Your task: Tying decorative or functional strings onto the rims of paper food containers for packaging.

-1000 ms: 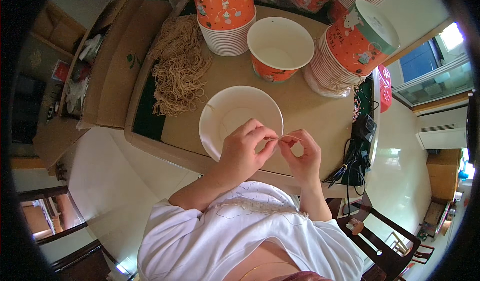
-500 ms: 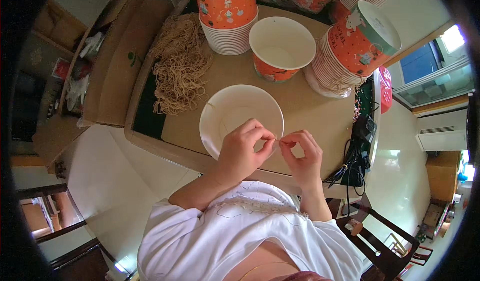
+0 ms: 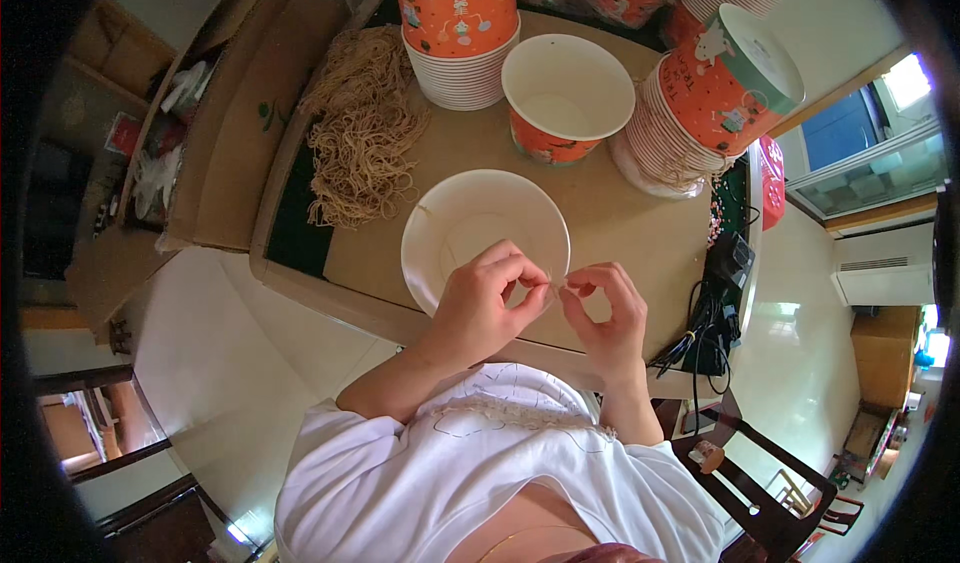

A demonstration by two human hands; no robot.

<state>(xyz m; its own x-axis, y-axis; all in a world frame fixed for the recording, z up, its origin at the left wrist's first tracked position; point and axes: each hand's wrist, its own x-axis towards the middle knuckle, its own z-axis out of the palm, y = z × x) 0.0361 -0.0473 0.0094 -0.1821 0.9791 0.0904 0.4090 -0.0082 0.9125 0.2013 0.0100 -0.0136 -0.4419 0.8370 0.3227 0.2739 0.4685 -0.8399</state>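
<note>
Above the near edge of the table, my left hand [image 3: 490, 291] pinches a thin tan string [image 3: 551, 281] between thumb and fingertips. My right hand [image 3: 608, 308] pinches the same string just beside it, fingertips almost touching. Behind my hands stands a white paper tub [image 3: 485, 203], its mouth facing up, partly covered by my left hand. A short strand of string lies over its left rim, and another bit shows inside. To the far left of the tub lies a tangled heap of tan string [image 3: 365, 128].
Beyond the tub stands an orange paper bucket [image 3: 568, 93], upright. Inverted bucket stacks rise at the back left [image 3: 460, 38] and right [image 3: 705, 93]. Black cables [image 3: 705, 323] lie at the table's right edge. An open cardboard box [image 3: 235, 153] is on the left, a dark wooden chair [image 3: 765, 483] lower right.
Both hands hold nearly the same place; my fingertips have drawn slightly apart around the string. The view has shifted a little, and the tub and buckets stand as before.
</note>
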